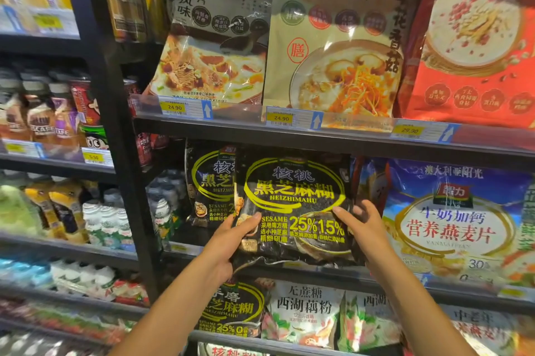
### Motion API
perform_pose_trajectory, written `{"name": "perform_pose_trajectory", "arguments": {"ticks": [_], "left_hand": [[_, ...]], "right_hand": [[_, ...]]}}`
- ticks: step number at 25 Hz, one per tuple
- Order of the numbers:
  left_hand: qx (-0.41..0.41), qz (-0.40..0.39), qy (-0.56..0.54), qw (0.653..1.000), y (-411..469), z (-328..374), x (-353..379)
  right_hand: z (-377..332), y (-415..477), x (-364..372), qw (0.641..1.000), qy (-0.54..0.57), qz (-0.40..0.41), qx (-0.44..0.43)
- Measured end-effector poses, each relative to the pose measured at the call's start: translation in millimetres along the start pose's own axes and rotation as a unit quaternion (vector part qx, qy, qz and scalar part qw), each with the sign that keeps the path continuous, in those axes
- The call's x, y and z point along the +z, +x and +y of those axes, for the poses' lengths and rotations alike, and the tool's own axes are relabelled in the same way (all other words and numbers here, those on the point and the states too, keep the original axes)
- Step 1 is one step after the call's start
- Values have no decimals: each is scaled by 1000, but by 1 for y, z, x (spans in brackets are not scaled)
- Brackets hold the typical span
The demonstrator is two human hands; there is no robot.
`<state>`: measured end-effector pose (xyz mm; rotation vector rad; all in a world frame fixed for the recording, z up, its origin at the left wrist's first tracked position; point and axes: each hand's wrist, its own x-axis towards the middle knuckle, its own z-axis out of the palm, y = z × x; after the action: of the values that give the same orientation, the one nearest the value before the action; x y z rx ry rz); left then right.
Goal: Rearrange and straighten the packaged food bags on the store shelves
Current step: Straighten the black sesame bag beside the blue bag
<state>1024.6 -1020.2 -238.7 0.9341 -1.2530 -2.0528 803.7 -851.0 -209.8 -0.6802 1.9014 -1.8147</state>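
Note:
A black sesame-paste bag (295, 205) with yellow-green lettering is upright at the front of the middle shelf. My left hand (228, 242) grips its lower left corner, thumb on the front. My right hand (362, 225) grips its right edge, thumb across the front and fingers behind. A second identical black bag (210, 182) stands just behind it to the left, partly covered. A blue oatmeal bag (451, 219) stands to the right, close to my right hand.
The upper shelf carries a grey porridge bag (214, 37), a beige bag (333, 45) and a red bag (474, 45) above yellow price tags (173, 107). Lower shelf holds more bags (304, 312). A black upright post (115, 124) separates bottled drinks (55, 118) at left.

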Motion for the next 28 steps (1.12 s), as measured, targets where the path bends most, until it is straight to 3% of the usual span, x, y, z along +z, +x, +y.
{"name": "perform_pose_trajectory", "arguments": {"ticks": [6, 14, 19, 28], "left_hand": [[10, -18, -3, 1000, -12, -55, -38], [105, 68, 100, 987, -48, -26, -98], [184, 111, 185, 959, -1, 18, -127], [129, 196, 243, 941, 76, 32, -132]], "right_hand": [[25, -47, 3, 982, 90, -154, 59], [38, -43, 77, 977, 9, -211, -35], [8, -5, 133, 980, -44, -180, -71], [33, 44, 187, 971, -202, -126, -4]]}}
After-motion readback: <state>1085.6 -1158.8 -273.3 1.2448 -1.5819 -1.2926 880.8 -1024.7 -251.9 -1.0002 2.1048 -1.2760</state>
